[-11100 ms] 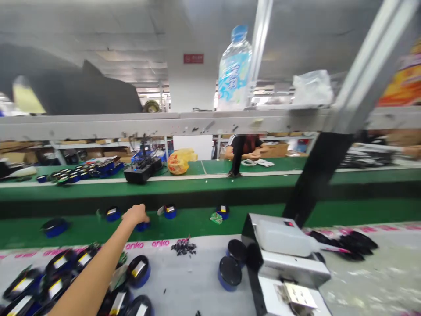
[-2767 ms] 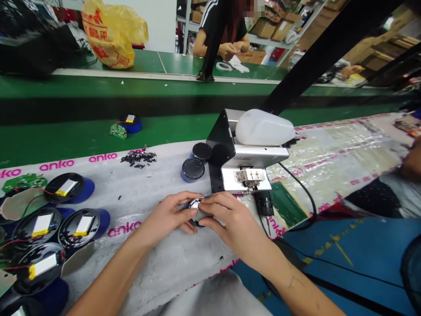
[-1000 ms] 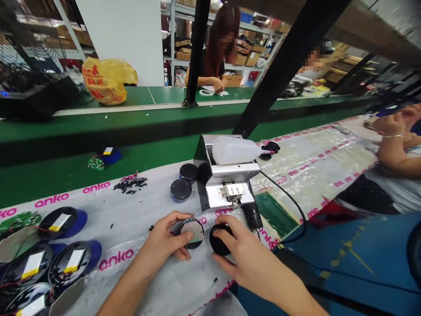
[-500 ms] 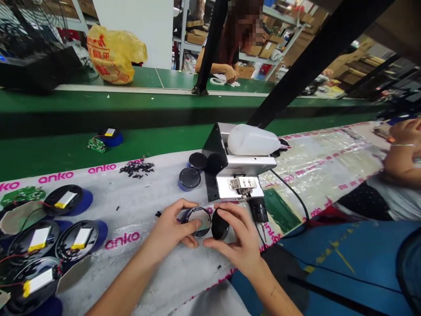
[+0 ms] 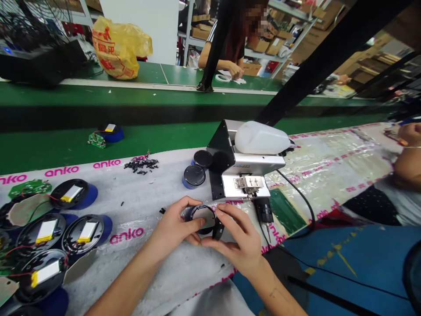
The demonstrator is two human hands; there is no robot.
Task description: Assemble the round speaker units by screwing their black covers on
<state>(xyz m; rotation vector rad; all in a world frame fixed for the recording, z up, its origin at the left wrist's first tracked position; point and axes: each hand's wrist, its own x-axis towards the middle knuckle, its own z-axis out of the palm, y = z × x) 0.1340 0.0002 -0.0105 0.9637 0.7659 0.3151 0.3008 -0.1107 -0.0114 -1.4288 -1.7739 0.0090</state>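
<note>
My left hand [image 5: 180, 221] is closed round a round housing [image 5: 203, 216] with a dark rim, its thumb on the pale disc inside. Against the housing's right side stands a black round cap [image 5: 218, 228], tilted on edge, pinched between the thumb and fingers of my right hand [image 5: 234, 232]. Just beyond my hands, two blue round units with black tops [image 5: 194, 176] sit beside the silver machine [image 5: 245, 173]. Several blue units with white batteries [image 5: 75, 193] lie at the left, wires and green boards among them.
A white bottle [image 5: 261, 138] lies on the machine. A black screwdriver [image 5: 264, 210] hangs close to my right hand. Black bits [image 5: 141, 164] are heaped on the covered table. Another person's hands [image 5: 235, 70] work across the green bench; an arm [image 5: 408, 162] shows at right.
My right hand has brought the black cap leftward against the housing and turned it more edge-on. The whole view has shifted slightly.
</note>
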